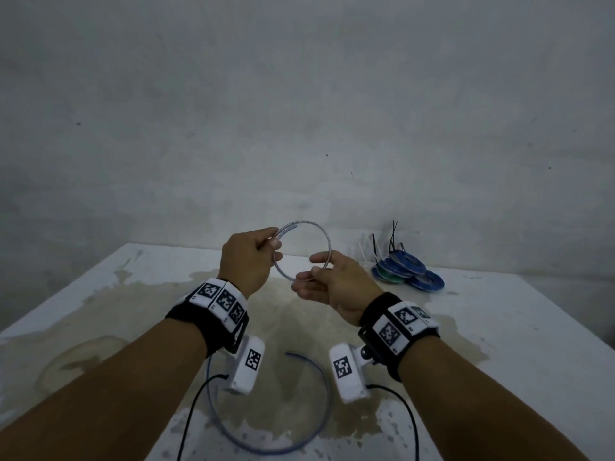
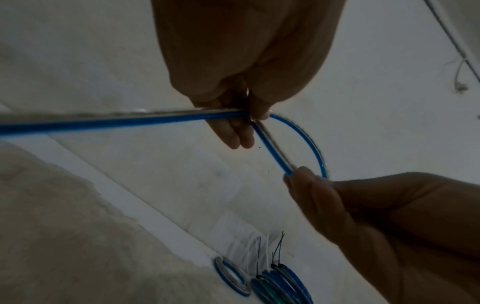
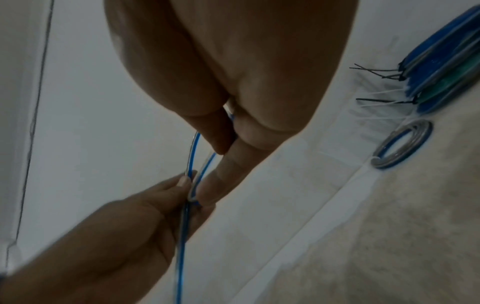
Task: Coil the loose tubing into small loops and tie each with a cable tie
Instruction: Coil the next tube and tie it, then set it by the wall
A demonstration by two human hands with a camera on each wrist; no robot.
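Observation:
A clear tubing point(image 1: 320, 233) with a blue stripe is bent into a small loop in the air above the table. My left hand point(image 1: 271, 247) pinches the loop's left side where the strands overlap point(image 2: 249, 118). My right hand point(image 1: 312, 271) pinches the lower right of the loop between thumb and fingers point(image 3: 228, 148). In the left wrist view the blue tubing point(image 2: 103, 121) runs off to the left. The loose tail point(image 1: 324, 390) hangs down and curves over the table under my wrists. Black cable ties point(image 1: 394, 232) and white ones point(image 1: 361, 251) lie at the back right.
A pile of tied blue and green coils point(image 1: 404, 271) sits at the back right of the stained white table point(image 1: 100, 294), with one separate coil point(image 3: 402, 144) beside it. A grey wall point(image 1: 299, 111) stands right behind the table. Black wrist-camera cables point(image 1: 191, 410) hang below my arms.

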